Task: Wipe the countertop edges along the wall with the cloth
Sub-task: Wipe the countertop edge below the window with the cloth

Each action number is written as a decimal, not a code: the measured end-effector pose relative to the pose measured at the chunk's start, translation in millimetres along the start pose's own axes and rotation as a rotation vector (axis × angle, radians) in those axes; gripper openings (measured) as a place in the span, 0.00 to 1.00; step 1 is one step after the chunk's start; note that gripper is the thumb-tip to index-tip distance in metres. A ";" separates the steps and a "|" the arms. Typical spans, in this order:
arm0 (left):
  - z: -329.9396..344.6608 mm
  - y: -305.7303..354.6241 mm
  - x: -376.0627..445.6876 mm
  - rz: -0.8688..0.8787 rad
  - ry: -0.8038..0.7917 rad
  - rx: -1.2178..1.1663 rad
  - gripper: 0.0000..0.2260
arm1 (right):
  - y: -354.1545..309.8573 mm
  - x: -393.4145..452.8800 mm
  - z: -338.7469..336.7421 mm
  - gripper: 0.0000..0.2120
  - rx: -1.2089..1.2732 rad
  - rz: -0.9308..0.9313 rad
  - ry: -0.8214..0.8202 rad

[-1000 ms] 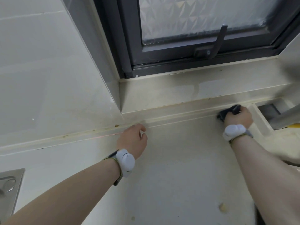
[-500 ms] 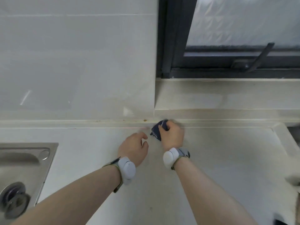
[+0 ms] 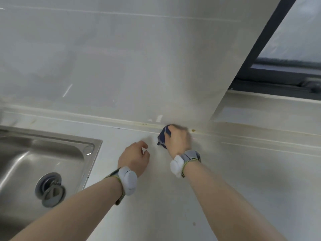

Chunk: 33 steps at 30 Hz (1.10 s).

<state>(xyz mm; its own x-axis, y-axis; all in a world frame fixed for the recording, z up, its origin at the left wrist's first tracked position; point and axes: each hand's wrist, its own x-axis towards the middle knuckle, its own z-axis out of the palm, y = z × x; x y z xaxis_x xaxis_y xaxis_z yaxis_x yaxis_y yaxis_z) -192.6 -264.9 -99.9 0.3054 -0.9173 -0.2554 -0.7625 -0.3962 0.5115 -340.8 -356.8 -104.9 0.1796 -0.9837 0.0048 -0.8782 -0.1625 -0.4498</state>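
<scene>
Right hand (image 3: pixel 178 140), at centre frame, grips a bunched dark blue cloth (image 3: pixel 164 136) and presses it against the raised edge strip (image 3: pixel 104 120) where the countertop (image 3: pixel 243 180) meets the wall (image 3: pixel 121 58); the hand is motion-blurred, so the fingers cannot be read singly. Left hand (image 3: pixel 134 158), just to the lower left of the cloth, holds nothing, its fingers loosely curled above or on the counter; contact cannot be told.

Progress, as judged from the present state: the wipe is under way at about mid-length of the visible edge. A brownish spot (image 3: pixel 193 130) lies on the strip just right of the hand, and faint yellowish marks show along the strip to its left, towards the upper left of the frame. Both stretches therefore appear to need further passes.

Surface and room: a pale, matt counter with small specks; glossy pale wall panels above; a stainless steel sink (image 3: pixel 43 153) with its drain (image 3: pixel 50 189) at lower left; a dark-framed window (image 3: pixel 278 72) with a pale sill at upper right.
</scene>
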 end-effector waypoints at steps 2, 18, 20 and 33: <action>-1.2 -0.8 2.3 0.006 -0.004 -0.014 0.11 | 19.7 -6.7 -9.5 0.12 0.001 -0.008 0.083; 38.1 18.8 -1.3 0.142 -0.112 -0.118 0.10 | 83.5 -5.0 -27.3 0.09 -0.124 0.247 0.054; 37.7 13.4 1.0 0.140 -0.116 -0.112 0.10 | 72.5 -2.8 -20.5 0.08 -0.119 0.253 0.066; 41.0 32.8 1.9 0.096 -0.132 -0.040 0.08 | 82.6 0.6 -50.5 0.08 -0.451 -0.353 -0.154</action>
<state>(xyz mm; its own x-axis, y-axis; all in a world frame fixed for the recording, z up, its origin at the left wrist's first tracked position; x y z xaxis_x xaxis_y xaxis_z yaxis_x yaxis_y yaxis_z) -240.4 -278.1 -117.2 0.1527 -0.9389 -0.3085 -0.7606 -0.3110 0.5699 -435.7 -374.7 -97.0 0.5278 -0.8473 -0.0592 -0.8492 -0.5276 -0.0208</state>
